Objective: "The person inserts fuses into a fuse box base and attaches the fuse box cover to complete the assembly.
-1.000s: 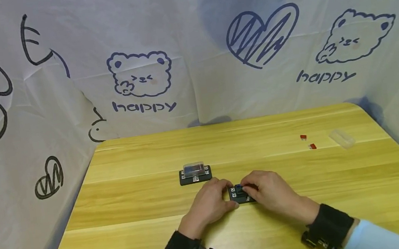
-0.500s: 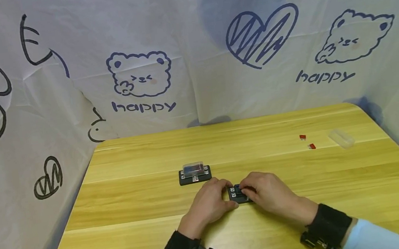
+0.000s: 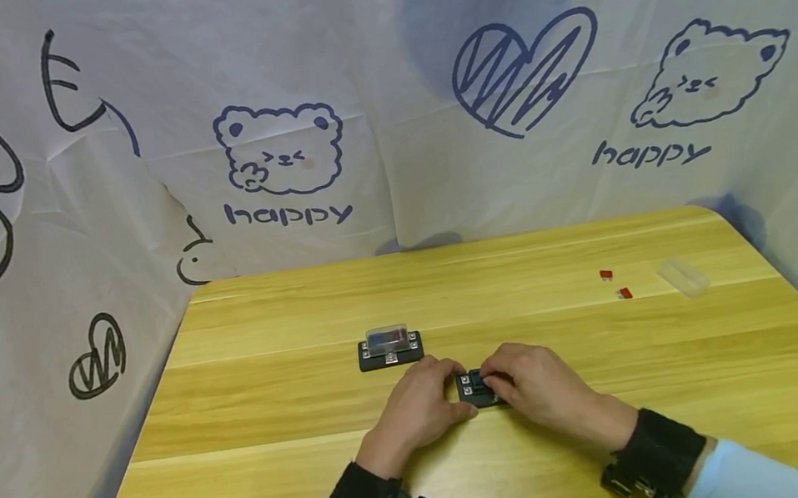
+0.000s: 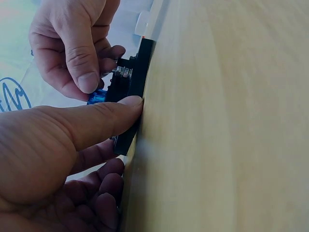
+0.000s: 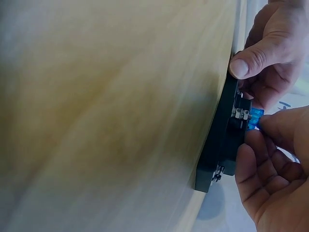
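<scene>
A black fuse block (image 3: 473, 399) with metal screw terminals lies on the table. My left hand (image 3: 419, 404) holds its left end, the thumb (image 4: 128, 101) pressing on the near edge. Over the raised middle of the block, my right hand (image 3: 541, 382) pinches a translucent blue blade fuse (image 5: 255, 116) between thumb and index finger. The fuse sits against the top of the block; its prongs are hidden, so how deep it sits cannot be told. In the head view the right fingers cover the block's right end.
Behind my left hand stands a second fuse block (image 3: 392, 360) under a clear cover (image 3: 386, 337), with blue and red inside. Two red blade fuses (image 3: 606, 275) lie far right, beside a loose clear cover (image 3: 683, 278). White cloth (image 3: 419, 171) hangs behind the table.
My right fingers have shifted slightly left over the fuse block, covering more of its near right screw. The left hand and the other things stay in place.
</scene>
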Motion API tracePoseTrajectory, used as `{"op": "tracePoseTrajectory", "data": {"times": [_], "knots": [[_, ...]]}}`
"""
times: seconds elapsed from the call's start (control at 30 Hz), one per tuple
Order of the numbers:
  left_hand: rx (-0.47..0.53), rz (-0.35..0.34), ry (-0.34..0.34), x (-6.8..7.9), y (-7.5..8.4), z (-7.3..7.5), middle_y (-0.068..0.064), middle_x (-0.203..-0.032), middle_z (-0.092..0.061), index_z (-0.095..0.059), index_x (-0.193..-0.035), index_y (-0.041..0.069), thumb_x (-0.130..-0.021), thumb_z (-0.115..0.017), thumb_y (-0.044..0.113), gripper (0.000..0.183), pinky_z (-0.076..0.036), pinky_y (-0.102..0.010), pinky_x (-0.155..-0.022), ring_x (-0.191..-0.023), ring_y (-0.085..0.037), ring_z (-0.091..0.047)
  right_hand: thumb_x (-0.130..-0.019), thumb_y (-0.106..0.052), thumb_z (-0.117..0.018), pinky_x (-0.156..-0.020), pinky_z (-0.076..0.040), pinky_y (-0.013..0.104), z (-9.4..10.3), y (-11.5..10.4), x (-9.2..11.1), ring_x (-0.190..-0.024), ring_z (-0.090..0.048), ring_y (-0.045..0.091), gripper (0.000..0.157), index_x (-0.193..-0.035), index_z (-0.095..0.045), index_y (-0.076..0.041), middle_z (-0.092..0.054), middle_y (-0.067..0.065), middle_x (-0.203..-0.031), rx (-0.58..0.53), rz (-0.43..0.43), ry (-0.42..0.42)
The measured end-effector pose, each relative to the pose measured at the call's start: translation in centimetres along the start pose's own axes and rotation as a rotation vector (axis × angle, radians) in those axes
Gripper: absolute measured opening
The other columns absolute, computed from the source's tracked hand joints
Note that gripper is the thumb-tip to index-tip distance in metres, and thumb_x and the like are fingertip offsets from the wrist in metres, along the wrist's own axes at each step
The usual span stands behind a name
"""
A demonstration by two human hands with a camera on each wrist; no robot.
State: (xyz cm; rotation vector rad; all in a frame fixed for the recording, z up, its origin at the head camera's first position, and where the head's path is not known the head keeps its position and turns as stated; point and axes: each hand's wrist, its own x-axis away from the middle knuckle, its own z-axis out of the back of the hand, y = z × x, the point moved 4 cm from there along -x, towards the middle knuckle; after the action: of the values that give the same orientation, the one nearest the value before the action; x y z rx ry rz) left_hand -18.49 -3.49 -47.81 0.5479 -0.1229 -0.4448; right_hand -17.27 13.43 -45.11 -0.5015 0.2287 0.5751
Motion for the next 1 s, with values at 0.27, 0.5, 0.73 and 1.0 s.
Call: {"op": "tracePoseTrajectory", "data": {"times": [0.27,0.5,0.73,1.0], "knots": [[-0.004,-0.003,0.0,0.02,0.03,0.02,0.003,-0.092,-0.054,-0.064,-0.115,0.018,-0.075,-0.08,0.041,0.049,-0.044,-0.029,-0.072,-0.081,-0.013,-0.048,-0.088,-0.017,-0.07,-0.067,-0.054,0.029,-0.11,-0.13,-0.05,-0.077,-0.06,0.005,0.004,-0.091,-0.072,-0.017,-0.067,-0.007,-0.086,0.002,0.016,-0.011],[-0.01,-0.006,0.0,-0.01,0.02,0.01,0.003,-0.093,-0.055,-0.064,-0.115,0.017,-0.075,-0.079,0.041,0.049,-0.045,-0.03,-0.074,-0.082,-0.012,-0.049,-0.087,-0.016,-0.07,-0.065,-0.053,0.028,-0.08,-0.27,-0.09,-0.075,-0.059,0.005,0.004,-0.091,-0.071,-0.017,-0.066,-0.007,-0.085,0.014,0.011,-0.027],[0.001,-0.007,0.003,-0.02,0.04,0.09,0.003,-0.093,-0.055,-0.064,-0.115,0.017,-0.075,-0.08,0.041,0.049,-0.045,-0.03,-0.074,-0.082,-0.013,-0.049,-0.088,-0.018,-0.07,-0.064,-0.052,0.028,-0.1,-0.28,-0.08,-0.074,-0.058,0.005,0.004,-0.091,-0.071,-0.015,-0.065,-0.007,-0.084,0.025,0.01,-0.033],[0.003,-0.001,-0.002,0.04,0.09,0.13,0.002,-0.095,-0.055,-0.064,-0.116,0.017,-0.075,-0.08,0.041,0.049,-0.045,-0.03,-0.075,-0.083,-0.013,-0.049,-0.087,-0.017,-0.07,-0.062,-0.051,0.027,-0.14,-0.34,-0.16,-0.072,-0.057,0.005,0.004,-0.086,-0.069,-0.014,-0.064,-0.007,-0.082,0.025,0.018,-0.03]]}}
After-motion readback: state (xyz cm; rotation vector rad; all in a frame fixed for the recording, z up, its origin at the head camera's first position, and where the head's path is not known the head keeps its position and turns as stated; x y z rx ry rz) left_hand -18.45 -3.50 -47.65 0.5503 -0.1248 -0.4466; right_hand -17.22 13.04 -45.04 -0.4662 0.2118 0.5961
